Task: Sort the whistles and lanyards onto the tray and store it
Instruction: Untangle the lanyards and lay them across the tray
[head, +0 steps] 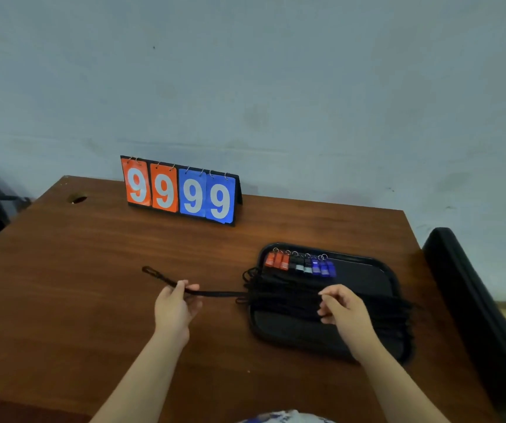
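Here: left hand (175, 306) grip pinches one black cord lanyard (215, 293); right hand (341, 305) grip pinches lanyards bundled across the black rectangular plastic tray (367, 277).

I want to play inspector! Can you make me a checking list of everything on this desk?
Surface: brown wooden desk, hole near far left corner.
Job's things: black tray; red, black, blue whistles in a row along its far edge; black lanyards bundled across it.
Clutter: scoreboard showing 9999.
Hands: left hand pinches one lanyard; right hand on the bundle.
Cables: nothing seen.
Surroundings: grey wall, black chair at right.
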Available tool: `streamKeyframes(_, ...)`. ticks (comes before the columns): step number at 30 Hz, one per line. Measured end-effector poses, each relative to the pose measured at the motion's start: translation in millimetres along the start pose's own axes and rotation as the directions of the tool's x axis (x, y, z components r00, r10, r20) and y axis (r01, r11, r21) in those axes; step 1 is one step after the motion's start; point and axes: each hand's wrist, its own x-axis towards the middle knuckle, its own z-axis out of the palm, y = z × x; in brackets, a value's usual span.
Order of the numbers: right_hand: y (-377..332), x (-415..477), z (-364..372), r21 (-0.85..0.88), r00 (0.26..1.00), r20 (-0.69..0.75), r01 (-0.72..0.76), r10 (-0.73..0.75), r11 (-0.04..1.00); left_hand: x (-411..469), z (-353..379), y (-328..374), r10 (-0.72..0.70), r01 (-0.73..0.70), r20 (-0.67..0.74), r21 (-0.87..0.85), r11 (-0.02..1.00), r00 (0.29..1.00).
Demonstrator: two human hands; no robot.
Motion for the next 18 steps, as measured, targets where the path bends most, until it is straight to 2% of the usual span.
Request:
streamKeyframes(3,8.5,3.5,-29.5,0.142,0.987,-0.154,-0.032,0.054,0.989,-3.9,9.6,1.3,-0.009,0.011,0.026,-0.073,0.997,1.0)
streamKeyframes(4,11.0,4.8,-39.4,0.18,0.975,-0.208,-0.043,0.08,0.983,-4.3,12.1,1.1,-0.003,0.005,0.03,-0.051,0.999,1.0)
streamKeyframes(6,16.2,6.6,-57.3,0.211,0.955,-0.275,-0.054,0.113,0.976,-3.5,16.1,-2.3,0.014,-0.02,0.066,0.084,0.996,0.998)
streamKeyframes(8,20.4,6.5,-71.9,0.242,0.938,-0.316,-0.063,0.14,0.968,-2.7,20.4,-7.7,0.035,-0.072,0.131,0.291,0.954,0.991)
streamKeyframes(10,25.1,5.1,-85.1,0.272,0.914,-0.364,-0.081,0.181,0.959,-2.1,22.9,-14.2,0.055,-0.158,0.204,0.53,0.833,0.977)
streamKeyframes(12,31.2,3.8,-98.3,0.293,0.885,-0.412,-0.099,0.219,0.951,-0.9,25.3,-21.3,0.05,-0.203,0.249,0.644,0.738,0.967)
streamKeyframes(16,48.5,2.5,-119.0,0.309,0.858,-0.439,-0.136,0.268,0.941,1.9,31.1,-34.9,-0.08,-0.081,0.234,0.605,0.792,0.969)
streamKeyframes(18,57.5,2.4,-126.1,0.322,0.857,-0.422,-0.164,0.296,0.932,3.6,36.2,-41.9,-0.105,-0.065,0.242,0.603,0.795,0.964)
